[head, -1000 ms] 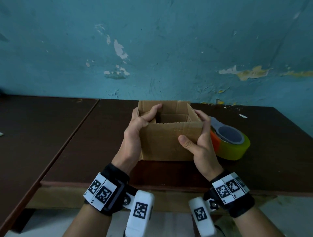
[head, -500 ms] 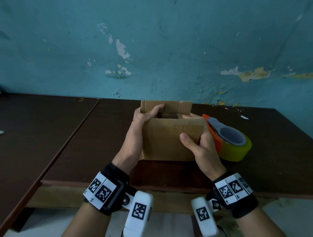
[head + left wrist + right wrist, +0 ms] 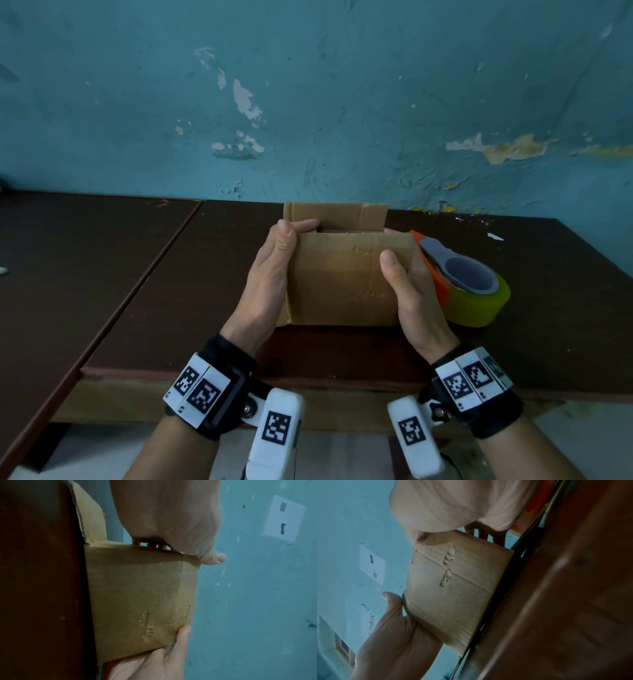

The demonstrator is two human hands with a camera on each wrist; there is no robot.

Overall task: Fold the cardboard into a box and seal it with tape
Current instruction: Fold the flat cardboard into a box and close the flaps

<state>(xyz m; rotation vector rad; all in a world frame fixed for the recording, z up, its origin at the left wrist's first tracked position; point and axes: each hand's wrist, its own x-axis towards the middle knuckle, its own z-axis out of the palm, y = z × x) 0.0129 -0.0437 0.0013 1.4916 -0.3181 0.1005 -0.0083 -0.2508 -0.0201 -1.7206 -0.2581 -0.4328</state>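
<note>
A brown cardboard box [image 3: 342, 277] stands on the dark table [image 3: 205, 291], near its front edge. My left hand [image 3: 284, 240] grips its left side, thumb on the near flap, fingers curled over the top edge. My right hand [image 3: 400, 274] grips the right side with the thumb pressed on the near panel; its fingers are hidden behind. The far flap [image 3: 335, 216] stands upright, and only a narrow slit of the opening shows. The left wrist view has the box [image 3: 137, 595] between both hands. The right wrist view shows its dented panel [image 3: 453, 592].
A tape dispenser [image 3: 469, 284] with an orange frame, grey handle and yellow-green roll lies just right of the box, touching my right hand's back. A second table [image 3: 68, 274] adjoins on the left. A peeling blue wall [image 3: 308, 102] rises right behind the tables.
The near flap has swung up and over the opening, which shrank from a wide gap to a slit. Both hands slid with it, still holding the box's sides.
</note>
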